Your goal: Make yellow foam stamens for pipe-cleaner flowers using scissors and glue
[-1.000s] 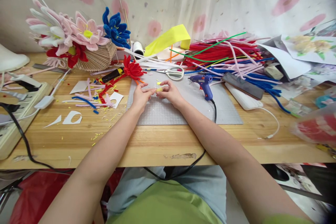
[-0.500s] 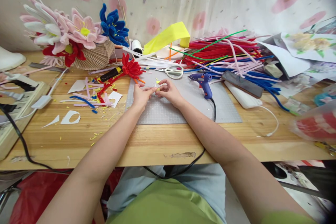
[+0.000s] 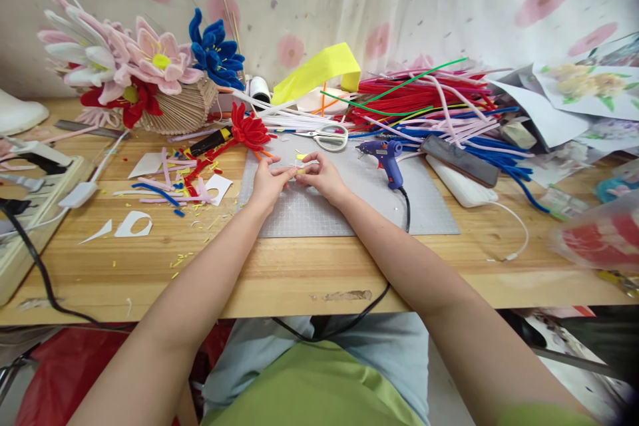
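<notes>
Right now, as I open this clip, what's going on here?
A person works at a cluttered wooden table. Their right hand seems to pinch a small yellow piece above the gray mat; their left hand meets it there, though its grip is unclear. The blue glue gun lies to the right, the scissors beyond the hands, and a red fuzzy flower to the left.

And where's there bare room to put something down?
On the wooden table between the forearms, in front of the grey mat, and on the mat between the right hand and glue gun. Fuzzy stems crowd the back; scraps crowd the left.
</notes>
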{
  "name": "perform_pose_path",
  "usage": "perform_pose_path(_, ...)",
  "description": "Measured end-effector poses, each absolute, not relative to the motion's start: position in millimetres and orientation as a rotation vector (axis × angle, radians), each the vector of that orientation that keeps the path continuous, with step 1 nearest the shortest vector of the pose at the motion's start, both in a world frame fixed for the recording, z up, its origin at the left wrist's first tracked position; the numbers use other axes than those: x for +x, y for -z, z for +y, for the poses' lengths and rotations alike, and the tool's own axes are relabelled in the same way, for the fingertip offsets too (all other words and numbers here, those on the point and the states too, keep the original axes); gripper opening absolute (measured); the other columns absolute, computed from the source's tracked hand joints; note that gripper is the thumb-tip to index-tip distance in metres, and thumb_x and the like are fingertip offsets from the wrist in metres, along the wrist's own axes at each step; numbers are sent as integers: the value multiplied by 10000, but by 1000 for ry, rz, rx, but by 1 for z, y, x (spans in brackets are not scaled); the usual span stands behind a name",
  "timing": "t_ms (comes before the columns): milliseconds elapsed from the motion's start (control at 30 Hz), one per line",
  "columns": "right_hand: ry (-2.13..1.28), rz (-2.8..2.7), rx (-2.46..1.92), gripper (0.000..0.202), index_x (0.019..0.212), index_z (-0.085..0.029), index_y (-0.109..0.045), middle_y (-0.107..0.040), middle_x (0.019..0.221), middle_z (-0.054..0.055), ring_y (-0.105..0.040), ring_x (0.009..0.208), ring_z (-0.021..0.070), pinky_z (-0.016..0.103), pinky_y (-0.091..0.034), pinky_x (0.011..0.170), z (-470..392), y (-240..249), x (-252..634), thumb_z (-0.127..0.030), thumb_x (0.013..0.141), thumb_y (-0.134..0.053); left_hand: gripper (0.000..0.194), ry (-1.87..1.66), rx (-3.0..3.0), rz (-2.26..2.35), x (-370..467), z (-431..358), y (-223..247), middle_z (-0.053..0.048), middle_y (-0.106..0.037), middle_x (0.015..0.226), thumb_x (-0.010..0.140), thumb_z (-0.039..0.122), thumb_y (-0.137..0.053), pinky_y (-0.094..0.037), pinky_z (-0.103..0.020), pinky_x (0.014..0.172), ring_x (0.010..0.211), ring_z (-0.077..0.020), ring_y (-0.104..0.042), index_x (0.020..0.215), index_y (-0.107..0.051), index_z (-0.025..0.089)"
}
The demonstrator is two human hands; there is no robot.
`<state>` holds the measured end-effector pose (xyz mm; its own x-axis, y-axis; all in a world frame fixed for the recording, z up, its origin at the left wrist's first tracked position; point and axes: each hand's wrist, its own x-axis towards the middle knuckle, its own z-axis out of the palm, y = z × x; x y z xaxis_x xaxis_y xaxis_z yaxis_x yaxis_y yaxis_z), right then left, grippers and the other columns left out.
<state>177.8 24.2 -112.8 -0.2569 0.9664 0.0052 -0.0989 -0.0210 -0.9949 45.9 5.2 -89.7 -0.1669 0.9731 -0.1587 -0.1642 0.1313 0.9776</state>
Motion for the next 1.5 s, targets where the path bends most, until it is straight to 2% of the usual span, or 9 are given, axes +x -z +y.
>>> perform_pose_path(200,-1434,-1337,-989,494,902,-231,-403,-603,627,-100,-567,563,84,244,-471,593,24,113,178,-250,531,-727,579,-1353,890,1384,44,6,92,21,-654,677,526,157,-788,-362,-192,495,534,-90,-564,938,-384,201)
perform_pose_path(467,-1445,-1371,-955,495,924,-227,-402,-617,681,-78,-580,604,90,254,-474,617,25,114,178,-247,544,-720,588,-1352,860,1363,45,6,90,11,-649,667,517,88,-774,-441,-252,664,686,-148,-652,922,-360,195)
perform_pose_path(700,-1446,-1350,-984,477,904,-229,-408,-619,646,-87,-575,571,89,249,-472,600,25,115,177,-240,538,-713,629,-1321,846,1347,47,6,90,30,-650,665,485,80,-795,-455,-278,720,710,-150,-659,921,-359,205)
perform_pose_path(800,-1441,-1345,-993,462,897,-227,-412,-612,631,-94,-572,562,86,244,-470,595,25,115,177,-237,543,-710,681,-1312,836,1342,46,7,89,20,-651,678,448,101,-814,-446,-269,704,703,-149,-649,955,-369,199)
perform_pose_path(933,-1432,-1337,-1009,467,905,-224,-412,-610,641,-90,-565,557,78,238,-470,598,24,114,178,-260,560,-724,600,-1292,842,1331,43,8,88,-18,-662,729,525,205,-795,-424,-240,606,671,-142,-622,992,-419,187)
perform_pose_path(1033,-1444,-1328,-1011,479,910,-223,-404,-611,643,-83,-570,565,83,241,-472,602,23,113,178,-253,557,-725,582,-1272,918,1308,39,6,89,-23,-670,733,539,196,-784,-417,-228,581,655,-135,-612,1017,-452,184)
perform_pose_path(1167,-1462,-1362,-987,480,902,-227,-401,-613,628,-84,-570,568,91,251,-473,602,23,112,179,-246,549,-726,606,-1297,995,1297,38,4,91,-3,-668,695,519,149,-783,-432,-224,615,652,-131,-626,1009,-428,194)
perform_pose_path(1367,-1470,-1386,-956,488,907,-227,-402,-621,648,-78,-580,587,98,264,-473,629,24,113,180,-248,542,-724,660,-1342,994,1318,40,6,96,16,-657,673,480,184,-821,-461,-262,671,683,-158,-655,969,-380,212)
perform_pose_path(1500,-1461,-1392,-961,481,908,-224,-399,-615,644,-77,-577,580,97,259,-469,624,25,115,179,-242,549,-719,639,-1361,983,1311,43,7,97,28,-655,670,495,178,-814,-472,-266,677,664,-139,-648,953,-370,208)
